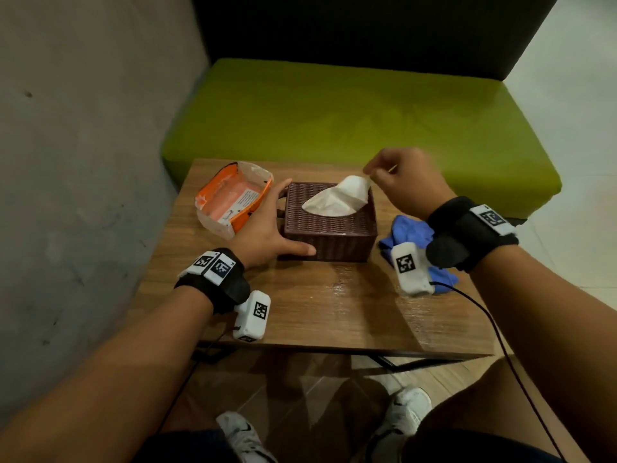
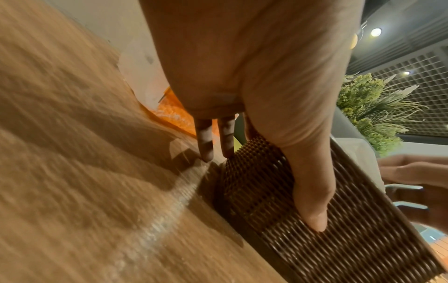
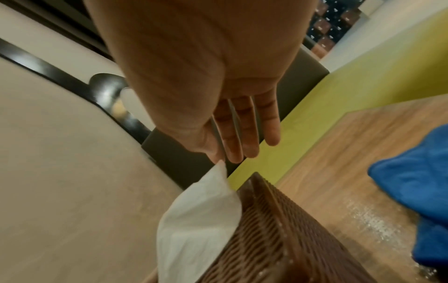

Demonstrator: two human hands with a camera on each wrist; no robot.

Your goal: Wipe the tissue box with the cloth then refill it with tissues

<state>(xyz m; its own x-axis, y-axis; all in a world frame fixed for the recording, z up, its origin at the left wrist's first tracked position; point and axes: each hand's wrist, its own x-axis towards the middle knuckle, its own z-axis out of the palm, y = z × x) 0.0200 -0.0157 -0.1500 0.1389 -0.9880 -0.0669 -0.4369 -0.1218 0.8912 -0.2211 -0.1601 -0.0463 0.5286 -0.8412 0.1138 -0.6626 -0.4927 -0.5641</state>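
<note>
Brown wicker makes up the tissue box (image 1: 329, 225), which sits near the middle of the wooden table (image 1: 334, 312). A white tissue (image 1: 337, 197) stands up out of the opening in its top, leaning toward the far right corner.

The left hand (image 1: 267, 225) is spread against the box's left side: the thumb lies flat along the near wall, as the left wrist view shows, and the fingers reach along the left wall toward the far corner. Its fingers are nearly straight and press rather than wrap.

The right hand (image 1: 404, 182) hovers over the far right corner of the box. Thumb and forefinger seem to pinch the tip of the tissue, though the hand is blurred in the head view; the right wrist view shows the tissue's point meeting the thumb while the other fingers hang loose.

A blue cloth (image 1: 412, 233) lies crumpled on the table just right of the box. An opened orange and white tissue packet (image 1: 230, 198) lies to the left of the box.
</note>
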